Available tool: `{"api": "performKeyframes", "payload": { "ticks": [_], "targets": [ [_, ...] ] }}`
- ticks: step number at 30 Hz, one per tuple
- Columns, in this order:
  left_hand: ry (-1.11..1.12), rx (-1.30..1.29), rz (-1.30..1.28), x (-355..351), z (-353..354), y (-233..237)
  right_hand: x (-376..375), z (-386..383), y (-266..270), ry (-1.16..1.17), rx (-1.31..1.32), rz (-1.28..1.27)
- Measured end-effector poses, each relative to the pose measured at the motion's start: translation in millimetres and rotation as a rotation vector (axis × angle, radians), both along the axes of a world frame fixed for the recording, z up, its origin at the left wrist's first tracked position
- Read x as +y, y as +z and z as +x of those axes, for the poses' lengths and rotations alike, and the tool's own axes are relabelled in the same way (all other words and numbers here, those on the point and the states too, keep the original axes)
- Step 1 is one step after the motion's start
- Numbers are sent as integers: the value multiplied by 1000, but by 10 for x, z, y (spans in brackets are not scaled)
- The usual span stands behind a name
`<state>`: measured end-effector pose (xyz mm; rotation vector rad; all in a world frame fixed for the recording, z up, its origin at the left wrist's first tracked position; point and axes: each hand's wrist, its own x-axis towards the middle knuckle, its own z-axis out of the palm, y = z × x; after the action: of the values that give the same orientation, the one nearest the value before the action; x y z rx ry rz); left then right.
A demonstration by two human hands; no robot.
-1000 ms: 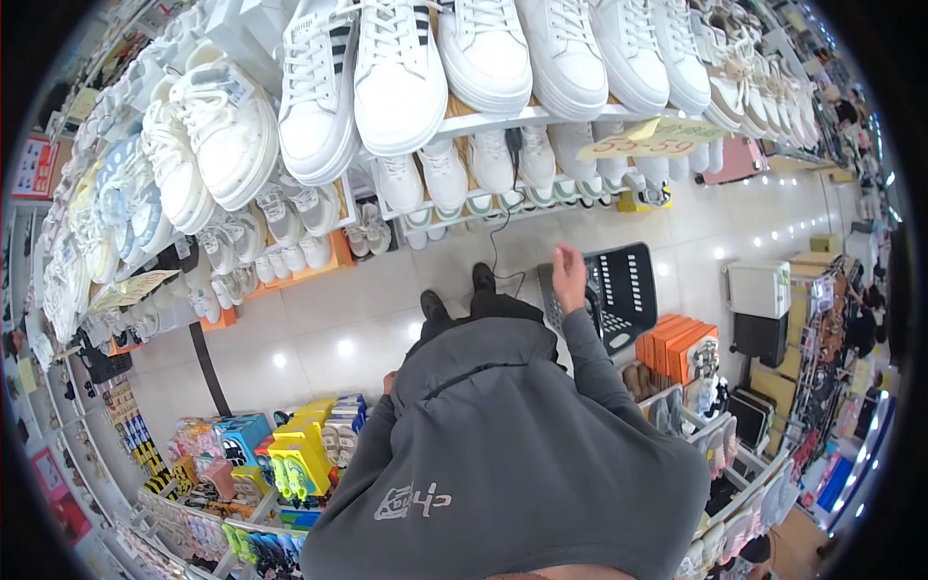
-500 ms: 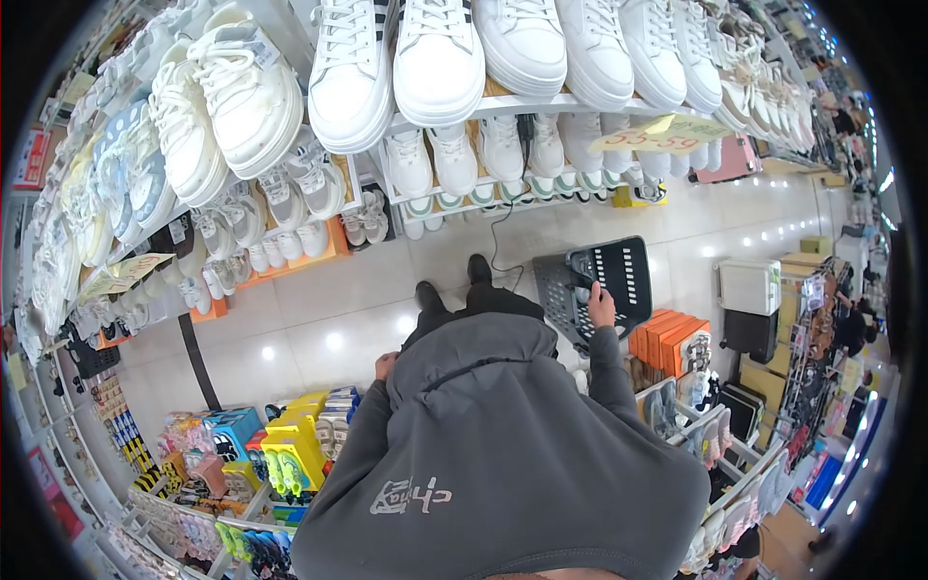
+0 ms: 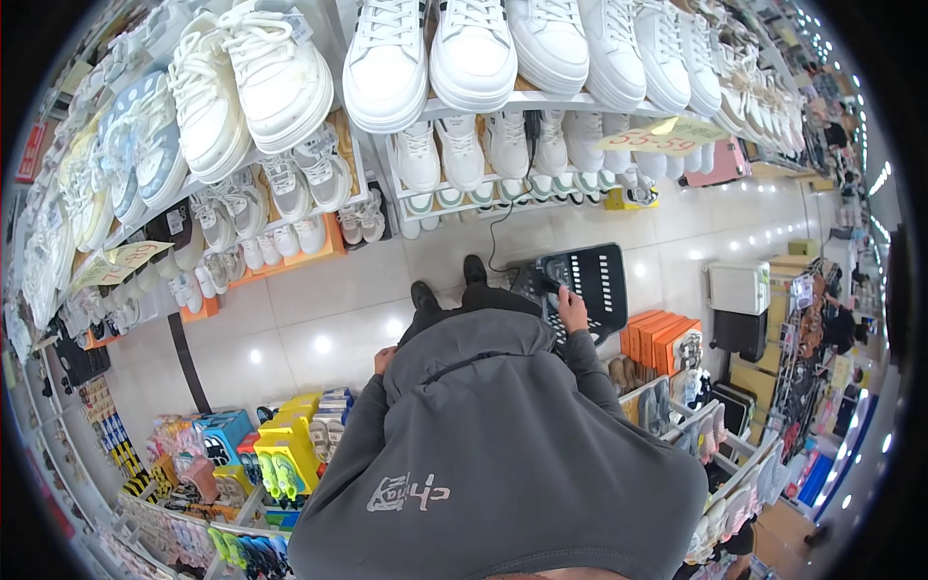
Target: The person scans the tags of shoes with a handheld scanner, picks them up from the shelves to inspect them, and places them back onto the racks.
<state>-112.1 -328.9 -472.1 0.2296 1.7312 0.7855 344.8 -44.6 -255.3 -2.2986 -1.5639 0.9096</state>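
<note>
At my right side, my right hand (image 3: pixel 572 311) is closed around the handle of a dark plastic shopping basket (image 3: pixel 617 307). The basket hangs tilted beside my right leg, with slots along its walls. My left hand (image 3: pixel 385 360) is low by my left hip, next to the dark grey jacket (image 3: pixel 522 435); its fingers are mostly hidden. Ahead of me, white sneakers (image 3: pixel 474 58) stand in pairs on a tiered shelf, out of reach of both hands.
A yellow price sign (image 3: pixel 662 138) hangs from the shelf edge. A thin black cable (image 3: pixel 495 242) runs down to the tiled floor (image 3: pixel 377 280). Orange shoe boxes (image 3: pixel 662 336) stand right of the basket, with suitcases (image 3: pixel 738 290) beyond. Yellow boxes (image 3: pixel 290 440) are behind me on the left.
The basket and my right hand have moved left, closer to my body. The front shelves appear shifted slightly right in view. My left hand stays by my hip.
</note>
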Motion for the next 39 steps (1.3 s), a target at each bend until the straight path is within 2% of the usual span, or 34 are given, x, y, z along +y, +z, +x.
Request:
{"api": "performKeyframes", "payload": {
  "ticks": [2,5,8,11,12,15,18,20,21,26,27,30,31,34,37,39],
  "targets": [
    [-58,26,7,-97,-41,33,-35,-73,-78,0,22,-18],
    [-25,-34,-17,-185,-101,102,-58,-291,2,-21,85,-82],
    [4,-32,-10,-129,-126,396,-75,-385,-45,13,54,-56],
    [61,-93,12,-227,-220,140,-98,-406,-101,5,99,-63],
    [75,-94,-20,-227,-233,201,-108,-401,-140,9,104,-52],
    [129,-128,-89,-112,-257,418,-74,-394,-50,119,-53,-49],
    [194,-197,-116,-104,-257,388,147,-363,-44,181,-186,178],
    [203,-199,-128,-83,-235,393,454,-476,196,231,-49,385],
    [187,-194,-119,-78,-217,395,670,-468,241,322,-72,414],
    [79,-84,-40,-85,-162,193,1803,-939,587,375,143,552],
    [64,-71,-54,-50,-143,301,2027,-1087,713,388,170,564],
    [161,-118,42,-146,-149,216,2638,-1501,929,403,230,742],
    [151,-109,57,-111,-134,408,2872,-1608,927,368,233,733],
    [118,-59,80,-79,-138,708,3341,-1854,1078,338,223,734],
    [42,46,44,-113,-189,835,3740,-2000,989,332,-171,625],
    [22,70,110,-220,-226,761,3883,-2071,968,306,-189,523]
  ]
}}
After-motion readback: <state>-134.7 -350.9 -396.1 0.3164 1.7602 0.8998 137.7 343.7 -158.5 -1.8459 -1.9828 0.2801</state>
